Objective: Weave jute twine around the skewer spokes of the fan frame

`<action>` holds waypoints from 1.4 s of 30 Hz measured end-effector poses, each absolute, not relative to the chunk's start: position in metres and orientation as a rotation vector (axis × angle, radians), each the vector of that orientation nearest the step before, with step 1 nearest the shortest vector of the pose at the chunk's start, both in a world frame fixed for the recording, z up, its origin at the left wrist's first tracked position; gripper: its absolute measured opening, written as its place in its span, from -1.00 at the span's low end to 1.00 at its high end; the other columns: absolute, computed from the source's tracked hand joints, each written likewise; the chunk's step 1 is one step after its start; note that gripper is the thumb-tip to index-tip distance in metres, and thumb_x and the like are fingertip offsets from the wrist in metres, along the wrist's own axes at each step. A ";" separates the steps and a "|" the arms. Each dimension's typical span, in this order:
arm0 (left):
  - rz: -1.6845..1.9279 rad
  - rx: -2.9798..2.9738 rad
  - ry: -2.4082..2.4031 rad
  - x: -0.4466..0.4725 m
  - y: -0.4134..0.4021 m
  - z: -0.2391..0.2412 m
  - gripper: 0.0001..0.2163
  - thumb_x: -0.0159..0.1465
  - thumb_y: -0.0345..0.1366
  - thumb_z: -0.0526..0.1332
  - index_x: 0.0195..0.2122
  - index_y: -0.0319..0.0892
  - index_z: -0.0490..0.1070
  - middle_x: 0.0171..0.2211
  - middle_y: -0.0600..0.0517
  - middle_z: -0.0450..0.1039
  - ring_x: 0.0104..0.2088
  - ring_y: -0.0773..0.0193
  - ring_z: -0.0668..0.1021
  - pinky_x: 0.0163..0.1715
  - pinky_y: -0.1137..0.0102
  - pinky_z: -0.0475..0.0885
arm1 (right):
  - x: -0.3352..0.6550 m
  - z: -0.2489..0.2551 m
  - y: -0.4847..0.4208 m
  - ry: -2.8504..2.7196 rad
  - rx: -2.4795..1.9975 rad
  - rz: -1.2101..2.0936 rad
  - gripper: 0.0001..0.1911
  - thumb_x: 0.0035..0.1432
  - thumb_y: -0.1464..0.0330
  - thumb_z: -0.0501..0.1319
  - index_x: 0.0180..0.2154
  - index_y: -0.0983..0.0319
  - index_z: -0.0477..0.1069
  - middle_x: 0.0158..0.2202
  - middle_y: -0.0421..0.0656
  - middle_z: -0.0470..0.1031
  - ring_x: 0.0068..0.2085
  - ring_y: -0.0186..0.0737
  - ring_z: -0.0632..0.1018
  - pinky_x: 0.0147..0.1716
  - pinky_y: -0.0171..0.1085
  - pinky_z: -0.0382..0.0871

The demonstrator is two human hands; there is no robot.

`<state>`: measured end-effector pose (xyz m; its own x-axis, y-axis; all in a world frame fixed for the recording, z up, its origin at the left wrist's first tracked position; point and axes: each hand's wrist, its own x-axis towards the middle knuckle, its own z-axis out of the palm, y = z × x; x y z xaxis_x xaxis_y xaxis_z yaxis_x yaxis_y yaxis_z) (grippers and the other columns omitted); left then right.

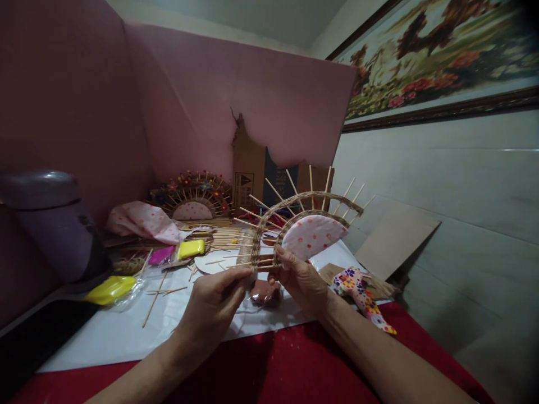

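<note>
Left hand (217, 303): pinched on stick fan (314, 235), exact contact unclear | Right hand (304, 285): clamped on same | Cord bands (256, 247): two woven | Outer stick tips (310, 177): bare

No words or numbers can be read. On the torn, upright brown cardboard sheet (247, 152) before the matte pink panel (252, 78), a dark printed rectangular outline (245, 182) frames a dark triangle (246, 179); smaller marks there are too blurred to make out.
</note>
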<state>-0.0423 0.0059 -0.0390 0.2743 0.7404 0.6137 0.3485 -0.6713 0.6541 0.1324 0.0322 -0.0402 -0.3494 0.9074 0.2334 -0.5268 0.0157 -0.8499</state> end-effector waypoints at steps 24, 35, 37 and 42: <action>1.362 1.514 0.856 -0.039 0.005 -0.021 -0.89 0.08 -0.34 0.20 -0.38 -0.24 0.46 -0.56 0.09 0.40 -0.59 0.41 0.41 -0.70 0.52 0.35 | 0.133 -0.042 0.034 -0.972 -0.530 1.714 -0.78 0.10 0.30 0.11 -0.27 0.31 0.40 -0.35 -0.09 0.53 -0.47 -0.32 0.49 -0.55 -0.38 0.34; 1.304 1.454 0.962 -0.036 -0.001 -0.017 -0.83 0.08 -0.31 0.19 -0.35 -0.32 0.44 -0.62 0.03 0.45 -0.65 0.38 0.42 -0.77 0.53 0.28 | 0.131 -0.040 0.034 -0.880 -0.528 1.654 -0.87 0.06 0.38 0.17 -0.30 0.26 0.37 -0.34 -0.15 0.54 -0.38 -0.31 0.54 -0.56 -0.43 0.32; 1.295 1.409 0.948 -0.036 -0.002 -0.014 -0.83 0.09 -0.31 0.19 -0.35 -0.32 0.44 -0.62 0.02 0.46 -0.64 0.37 0.43 -0.76 0.53 0.29 | 0.131 -0.039 0.033 -0.891 -0.527 1.648 -0.85 0.06 0.37 0.17 -0.28 0.26 0.37 -0.33 -0.15 0.54 -0.38 -0.29 0.54 -0.55 -0.41 0.33; 1.322 1.363 0.932 -0.037 -0.003 -0.015 -0.85 0.09 -0.31 0.20 -0.38 -0.30 0.43 -0.56 -0.02 0.49 -0.59 0.33 0.48 -0.75 0.53 0.28 | 0.133 -0.041 0.034 -0.937 -0.508 1.669 -0.81 0.09 0.32 0.14 -0.23 0.24 0.36 -0.30 -0.12 0.54 -0.35 -0.26 0.55 -0.52 -0.38 0.37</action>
<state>-0.0367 -0.0034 -0.0147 0.1121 0.9657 0.2343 -0.1040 -0.2231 0.9692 0.1327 0.0342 -0.0405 -0.3061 0.9428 0.1318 -0.6033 -0.0851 -0.7930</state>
